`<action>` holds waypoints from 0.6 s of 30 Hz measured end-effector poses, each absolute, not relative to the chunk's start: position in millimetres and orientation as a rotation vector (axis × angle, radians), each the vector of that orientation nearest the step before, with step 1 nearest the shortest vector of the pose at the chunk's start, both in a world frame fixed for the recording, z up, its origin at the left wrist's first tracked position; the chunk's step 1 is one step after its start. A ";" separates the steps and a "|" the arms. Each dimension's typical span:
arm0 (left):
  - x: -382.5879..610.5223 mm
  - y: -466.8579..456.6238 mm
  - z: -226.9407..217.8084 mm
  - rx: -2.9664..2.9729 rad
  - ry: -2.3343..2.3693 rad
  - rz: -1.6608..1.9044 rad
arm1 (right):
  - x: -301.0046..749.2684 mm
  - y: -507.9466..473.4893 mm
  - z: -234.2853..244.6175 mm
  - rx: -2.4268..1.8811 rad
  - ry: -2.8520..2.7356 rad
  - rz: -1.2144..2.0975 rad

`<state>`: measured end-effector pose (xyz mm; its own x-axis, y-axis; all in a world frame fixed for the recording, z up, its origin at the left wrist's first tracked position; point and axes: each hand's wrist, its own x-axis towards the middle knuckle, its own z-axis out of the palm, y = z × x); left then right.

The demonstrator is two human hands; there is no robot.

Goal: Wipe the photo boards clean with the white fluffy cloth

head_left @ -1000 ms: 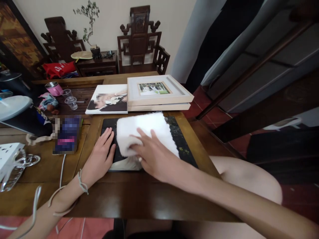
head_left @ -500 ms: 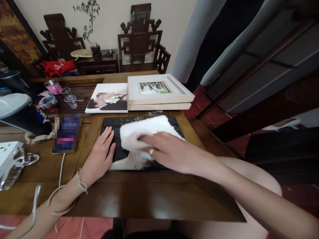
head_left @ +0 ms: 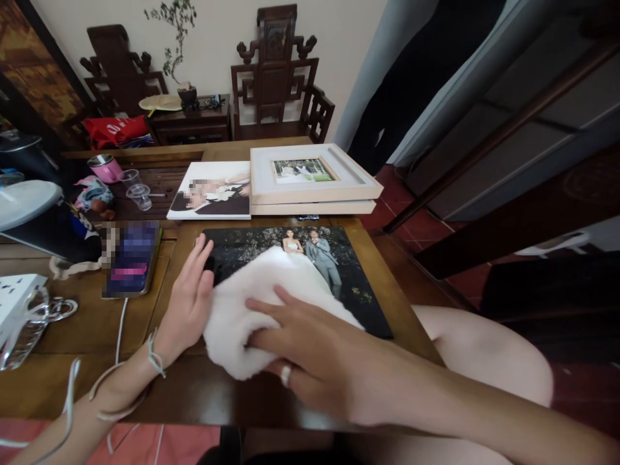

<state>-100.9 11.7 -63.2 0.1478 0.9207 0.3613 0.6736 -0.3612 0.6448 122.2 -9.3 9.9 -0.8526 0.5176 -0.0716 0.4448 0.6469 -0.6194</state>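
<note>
A dark wedding photo panel (head_left: pixel 361 284) lies flat on the wooden table, a couple showing in its upper middle. Spread over its lower left part is a white fluffy cloth (head_left: pixel 271 290), which hangs past the panel's near edge. My right hand (head_left: pixel 314 349), with a ring on one finger, presses down on this cloth and bunches it under the thumb and fingers. At the panel's left edge rests my left hand (head_left: pixel 190 294), fingers stretched out and holding nothing. The cloth hides the panel's lower left area.
Behind the panel lie a photo print (head_left: pixel 213 194) and stacked pale picture frames (head_left: pixel 314 187). To the left are a phone (head_left: pixel 130 261) with a white cable, plastic cups (head_left: pixel 140 197), a pink mug (head_left: pixel 105 169), a black tumbler (head_left: pixel 48 226) and a clear hair claw (head_left: pixel 29 323).
My right hand has drawn the cloth towards me and left, spreading it and uncovering the couple on the panel. My left hand has shifted slightly left and tilted up on its edge.
</note>
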 end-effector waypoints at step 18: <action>-97.4 12.7 -71.0 2.380 1.602 0.652 | 65.4 98.1 3.5 -1.177 -2.546 0.691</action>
<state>-97.4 12.7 -71.0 0.3154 0.9162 0.2472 0.8283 -0.3929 0.3995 65.4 98.1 3.5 -0.6414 0.7667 0.0289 0.6467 0.5606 -0.5171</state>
